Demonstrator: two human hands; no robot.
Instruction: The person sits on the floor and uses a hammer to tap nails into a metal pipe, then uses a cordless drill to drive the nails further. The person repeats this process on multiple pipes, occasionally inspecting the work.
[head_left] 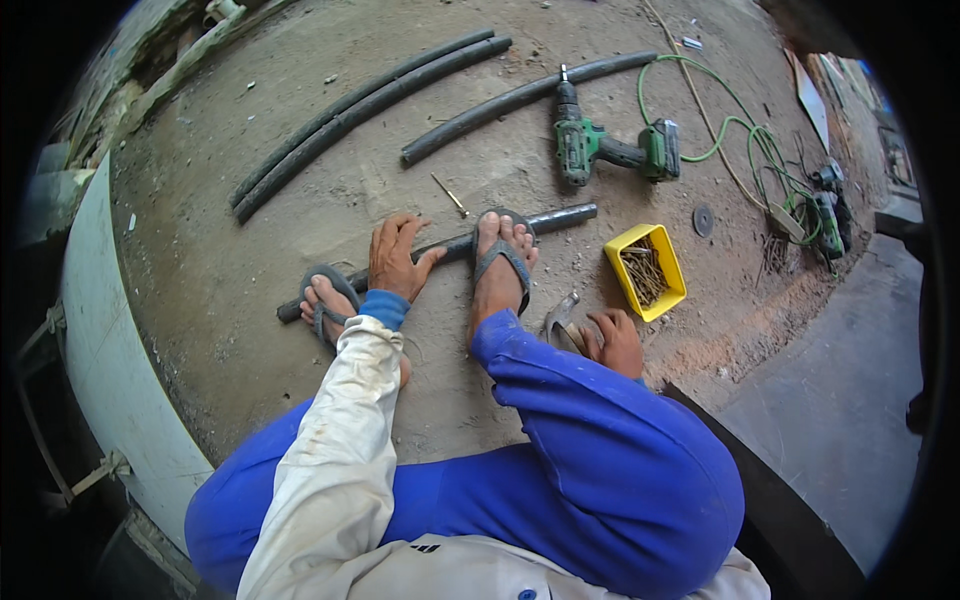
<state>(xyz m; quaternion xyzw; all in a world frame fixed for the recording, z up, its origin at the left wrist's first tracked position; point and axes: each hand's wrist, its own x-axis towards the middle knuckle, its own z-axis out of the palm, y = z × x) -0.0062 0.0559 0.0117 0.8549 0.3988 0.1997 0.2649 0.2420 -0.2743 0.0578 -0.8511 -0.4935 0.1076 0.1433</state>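
Note:
Under my sandalled feet a dark pipe lies on the dirt ground. My left hand rests over it between the two feet, thumb and fingers apart. To the right of my right foot is a claw hammer, its metal head low near the ground. Curled fingers of my right hand close around its handle, partly hidden by my raised knee. Just beyond that hand stands a yellow box holding many screws or nails. A single long screw lies beyond my left hand.
A green cordless drill lies ahead, its chuck over another dark pipe. Two more pipes lie far left. At right are a cutting disc, a green cable and a green power tool. A pale panel borders the left.

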